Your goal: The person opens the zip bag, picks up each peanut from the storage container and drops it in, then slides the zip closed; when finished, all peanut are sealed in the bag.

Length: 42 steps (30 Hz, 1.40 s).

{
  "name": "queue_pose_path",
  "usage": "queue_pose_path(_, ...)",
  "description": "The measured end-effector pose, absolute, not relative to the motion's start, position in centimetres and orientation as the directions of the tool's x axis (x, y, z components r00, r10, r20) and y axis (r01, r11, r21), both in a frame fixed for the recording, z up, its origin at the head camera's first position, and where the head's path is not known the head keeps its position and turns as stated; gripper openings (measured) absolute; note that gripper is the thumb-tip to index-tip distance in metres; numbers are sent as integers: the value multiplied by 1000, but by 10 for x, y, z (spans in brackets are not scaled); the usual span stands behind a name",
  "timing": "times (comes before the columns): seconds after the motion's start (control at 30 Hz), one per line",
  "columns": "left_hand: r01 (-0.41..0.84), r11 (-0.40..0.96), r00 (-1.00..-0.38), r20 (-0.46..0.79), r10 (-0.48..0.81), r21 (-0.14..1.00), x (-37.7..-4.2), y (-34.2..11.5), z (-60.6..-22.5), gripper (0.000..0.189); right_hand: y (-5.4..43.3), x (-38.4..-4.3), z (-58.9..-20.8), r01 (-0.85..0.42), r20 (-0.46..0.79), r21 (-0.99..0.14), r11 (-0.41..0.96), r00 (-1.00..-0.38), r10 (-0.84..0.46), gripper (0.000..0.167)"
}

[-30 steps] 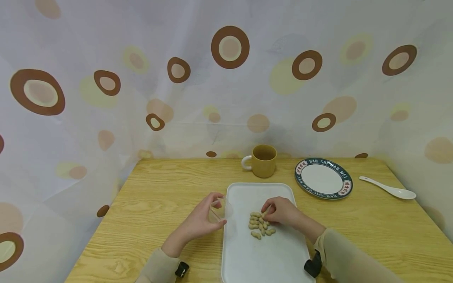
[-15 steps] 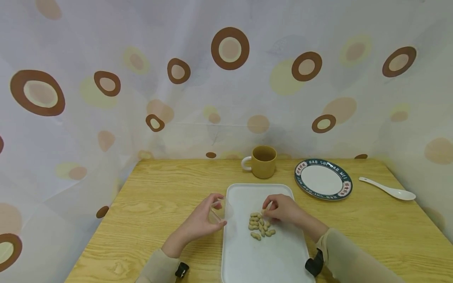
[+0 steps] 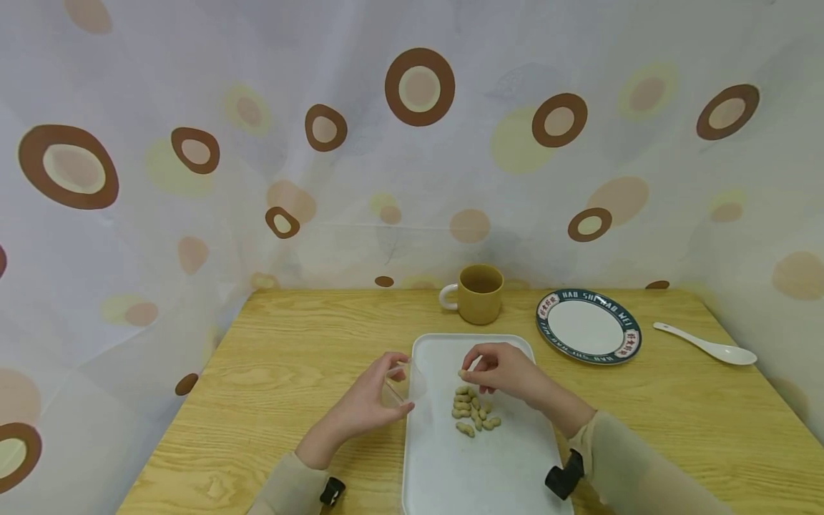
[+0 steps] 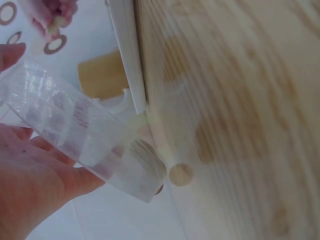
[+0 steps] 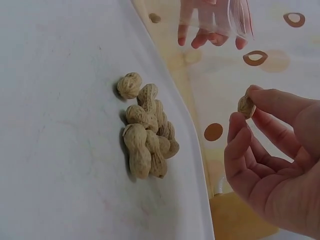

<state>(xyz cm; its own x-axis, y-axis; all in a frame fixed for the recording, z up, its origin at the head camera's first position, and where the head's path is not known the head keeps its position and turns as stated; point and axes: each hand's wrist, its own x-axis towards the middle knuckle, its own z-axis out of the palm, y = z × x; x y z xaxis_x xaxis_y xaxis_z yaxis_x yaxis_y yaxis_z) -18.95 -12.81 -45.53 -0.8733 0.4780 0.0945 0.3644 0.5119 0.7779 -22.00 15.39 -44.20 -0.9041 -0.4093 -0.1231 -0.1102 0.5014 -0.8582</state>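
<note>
My left hand holds a clear plastic zip bag over the left edge of a white tray, with thumb and fingers spread apart around it. A red line runs along the bag's edge in the right wrist view. Between thumb and fingertips, my right hand pinches a peanut, raised above the tray and to the right of the bag. Below it, a small pile of unshelled peanuts lies on the tray. Glare in the left wrist view obscures what the bag contains.
Behind the tray stands a mustard mug with a white handle. A green-rimmed plate lies to its right, and a white spoon lies farther right. The wooden table meets a patterned curtain at the back.
My right hand has lifted a peanut off the pile and moved it up and left toward the bag. My left hand and the bag have stayed nearly still.
</note>
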Motion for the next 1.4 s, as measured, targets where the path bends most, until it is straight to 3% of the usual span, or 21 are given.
queue_pose_path(0.73, 367, 506, -868, 92, 488, 781, -190, -125, -453, 66, 109, -210, -419, -135, -41, -926, 352, -893, -448, 16)
queue_pose_path(1.1, 370, 508, -860, 80, 504, 778, -187, -121, -452, 68, 97, -203, -418, -122, -63, -941, 315, -852, -520, 19)
queue_pose_path(1.4, 384, 519, -863, 97, 496, 764, -190, -124, -454, 66, 109, -200, -419, -98, -88, -934, 344, -869, -487, 15)
